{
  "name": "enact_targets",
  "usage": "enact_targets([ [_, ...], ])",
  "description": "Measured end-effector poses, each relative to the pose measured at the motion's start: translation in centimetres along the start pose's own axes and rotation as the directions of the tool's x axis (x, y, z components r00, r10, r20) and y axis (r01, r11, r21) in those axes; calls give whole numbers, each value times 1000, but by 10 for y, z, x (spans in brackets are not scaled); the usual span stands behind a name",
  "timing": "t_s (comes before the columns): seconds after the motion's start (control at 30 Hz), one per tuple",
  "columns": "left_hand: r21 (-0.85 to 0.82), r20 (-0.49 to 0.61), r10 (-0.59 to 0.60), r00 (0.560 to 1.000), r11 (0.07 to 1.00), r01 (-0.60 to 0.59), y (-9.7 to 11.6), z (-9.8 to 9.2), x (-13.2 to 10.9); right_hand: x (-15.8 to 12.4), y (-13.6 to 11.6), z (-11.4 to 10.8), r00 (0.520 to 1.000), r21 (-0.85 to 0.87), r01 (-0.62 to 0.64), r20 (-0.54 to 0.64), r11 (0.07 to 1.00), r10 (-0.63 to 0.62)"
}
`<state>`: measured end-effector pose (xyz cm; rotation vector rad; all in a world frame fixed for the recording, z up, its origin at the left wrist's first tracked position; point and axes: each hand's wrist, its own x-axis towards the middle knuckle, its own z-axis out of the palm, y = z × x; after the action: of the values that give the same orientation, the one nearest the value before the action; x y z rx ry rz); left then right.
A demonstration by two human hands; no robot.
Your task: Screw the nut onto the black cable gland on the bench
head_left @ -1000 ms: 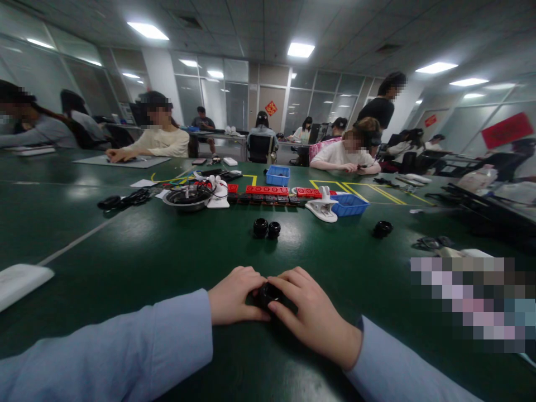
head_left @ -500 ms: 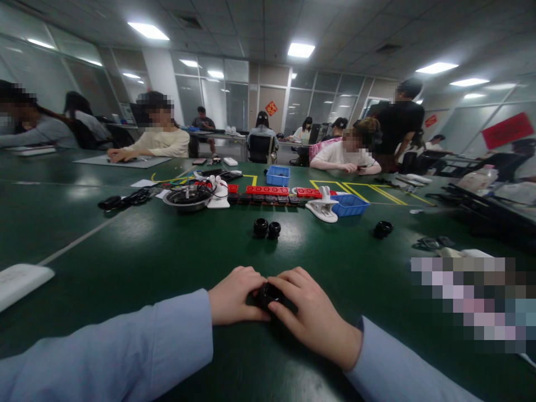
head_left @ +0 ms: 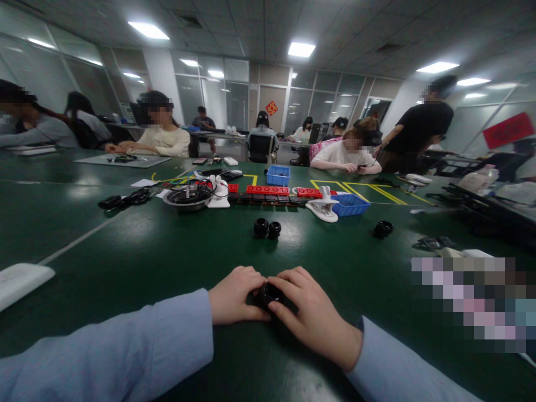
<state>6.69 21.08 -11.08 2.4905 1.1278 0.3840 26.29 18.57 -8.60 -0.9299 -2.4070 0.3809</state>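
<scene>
Close to me on the green table [head_left: 234,363], my left hand [head_left: 238,293] and my right hand [head_left: 307,312] meet around a black cable gland [head_left: 271,293], a short round plastic fitting with an open hole on top. The left fingers and thumb close on its left side. From the right, the other thumb and fingers grip its rim, hiding much of it. Farther out, two black glands [head_left: 261,227] of differing size stand side by side. Another black gland [head_left: 382,229] lies off to the right.
Across the table's middle are a metal bowl of cables [head_left: 188,204], red blocks [head_left: 268,190], a white clamp [head_left: 322,205] and blue bins [head_left: 350,205]. A white device [head_left: 23,282] lies at left. Several people sit beyond; one person [head_left: 425,125] stands at right.
My hands and the gland stay where they were. In the background, the standing person in black has moved to the right, and the seated person at left has shifted their hands.
</scene>
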Motion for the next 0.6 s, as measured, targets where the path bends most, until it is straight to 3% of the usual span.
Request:
enact_targets([
  [0.6,14,-5,-1,1000,1000,1,0,1,1,0,-6,3,996,-13,84,4,996,-84],
])
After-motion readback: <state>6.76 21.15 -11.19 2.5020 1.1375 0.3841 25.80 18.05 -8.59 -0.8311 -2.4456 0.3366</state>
